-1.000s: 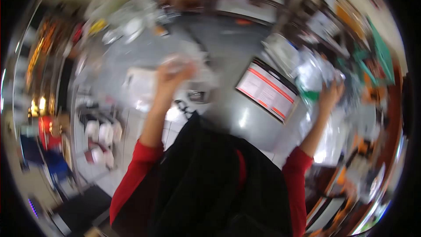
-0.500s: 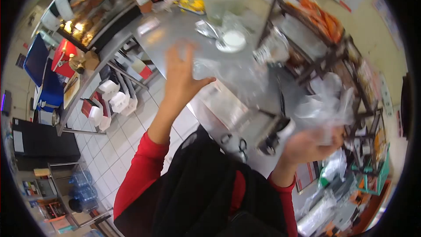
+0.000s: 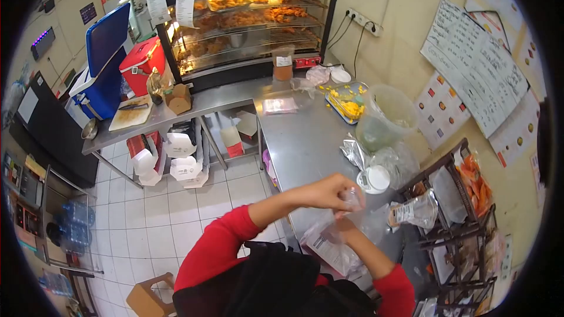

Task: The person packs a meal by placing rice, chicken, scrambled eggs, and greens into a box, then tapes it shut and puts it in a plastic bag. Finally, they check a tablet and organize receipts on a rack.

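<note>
Over the steel table (image 3: 299, 155), my left hand (image 3: 332, 192) is closed on clear plastic at its fingertips. Just below it, my right hand (image 3: 345, 227) is close to the same plastic, its fingers mostly hidden behind the left hand and the plastic. A clear plastic bag (image 3: 320, 228) hangs by the hands, over a pale printed packet (image 3: 329, 252). To the right of my hands are a round white lid (image 3: 375, 179), crumpled foil (image 3: 353, 151) and a labelled clear bag (image 3: 405, 213).
A heated display case (image 3: 252, 29) with fried food stands at the back. A tray of yellow pieces (image 3: 351, 105) and a large translucent tub (image 3: 385, 118) are at the far right of the table. A dark rack (image 3: 452, 229) borders the right side.
The view has swung up and left. My left hand was spread apart and my right hand was at the right with a plastic bag; now both hands are together.
</note>
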The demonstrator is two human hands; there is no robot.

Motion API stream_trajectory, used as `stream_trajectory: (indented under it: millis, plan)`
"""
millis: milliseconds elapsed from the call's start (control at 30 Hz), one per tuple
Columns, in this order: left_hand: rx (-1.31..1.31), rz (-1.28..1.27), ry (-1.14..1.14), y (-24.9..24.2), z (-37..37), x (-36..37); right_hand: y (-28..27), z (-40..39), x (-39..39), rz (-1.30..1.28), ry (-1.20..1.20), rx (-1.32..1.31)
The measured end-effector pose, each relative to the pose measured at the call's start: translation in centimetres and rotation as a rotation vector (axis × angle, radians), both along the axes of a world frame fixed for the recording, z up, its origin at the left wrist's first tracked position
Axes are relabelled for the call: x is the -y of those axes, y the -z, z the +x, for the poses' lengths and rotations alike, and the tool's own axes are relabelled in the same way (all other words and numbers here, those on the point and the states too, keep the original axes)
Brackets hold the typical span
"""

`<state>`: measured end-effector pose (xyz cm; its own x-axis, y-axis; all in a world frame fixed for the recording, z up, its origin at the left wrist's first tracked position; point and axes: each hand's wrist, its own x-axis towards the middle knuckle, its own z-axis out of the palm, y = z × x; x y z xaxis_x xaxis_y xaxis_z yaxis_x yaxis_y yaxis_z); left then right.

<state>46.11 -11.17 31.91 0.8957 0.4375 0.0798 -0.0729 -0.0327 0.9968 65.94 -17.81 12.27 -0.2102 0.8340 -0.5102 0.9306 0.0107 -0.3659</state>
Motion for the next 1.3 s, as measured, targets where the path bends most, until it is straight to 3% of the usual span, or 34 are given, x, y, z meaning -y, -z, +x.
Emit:
stream_trajectory:
  millis: [67, 133, 200, 267, 367, 467, 567, 633, 667, 800, 900, 1000, 1133, 1167, 1233, 1300]
  plan:
    - [0.044, 0.082, 0.068, 0.5, -2.3, -1.7, -5.0, 1.3, 3.2, 0.596, -0.639, 0.115]
    - [-0.002, 0.213, 0.059, 0.4, -4.5, -2.6, -10.8, 3.0, 5.6, 0.567, -0.744, 0.003]
    - [-0.013, 0.404, -0.200, 0.1, -5.8, -2.2, -20.2, 1.8, 7.4, -0.197, -0.394, 0.284]
    - [-0.002, 0.685, -0.473, 0.1, -6.2, -0.8, -26.7, 2.1, 9.5, -0.009, -0.375, 0.252]
    - [-0.008, 1.569, -0.646, -0.5, -5.6, 1.3, -30.3, 0.6, 10.2, 0.520, -0.695, -0.188]
    - [0.335, 1.423, -0.617, -0.1, -2.4, 3.2, -27.1, -5.0, 8.5, 0.900, -0.016, -0.413]
    - [0.516, 1.212, -0.517, 3.0, -1.6, 3.0, -22.2, -6.0, 4.9, 0.493, 0.183, -0.739]
    - [0.696, 1.008, -0.464, 4.9, -1.6, 1.8, -22.2, -4.7, 5.5, 0.610, -0.054, -0.598]
    - [0.647, 1.013, -0.276, 5.5, -2.1, 0.8, -22.1, -4.4, 5.9, 0.659, -0.169, -0.525]
    - [0.453, 0.575, 0.333, 10.1, 0.7, 2.0, -23.8, -10.3, 5.1, 0.821, -0.290, -0.819]
    - [0.257, 0.211, 0.562, 15.1, 2.6, 4.4, -22.9, -12.7, 4.4, 0.613, -0.336, -0.786]
    - [0.166, 0.086, 0.605, 17.2, 2.4, 4.6, -21.4, -9.6, 2.8, 0.739, -0.011, -0.791]
    - [0.153, -0.031, 0.582, 17.3, 1.6, 4.7, -18.6, -1.5, -0.7, 0.577, 0.653, -0.927]
    - [0.270, -0.151, 0.529, 16.2, 1.1, 4.9, -16.2, 1.6, -1.4, 0.478, 0.636, -0.848]
    - [0.248, -0.325, 0.477, 17.0, 1.0, 4.6, -11.0, 6.9, -0.8, 0.289, 0.596, -0.699]
    - [0.186, -0.558, 0.329, 20.3, 1.3, 2.9, -10.3, 6.5, 2.3, 0.887, 0.560, -0.454]
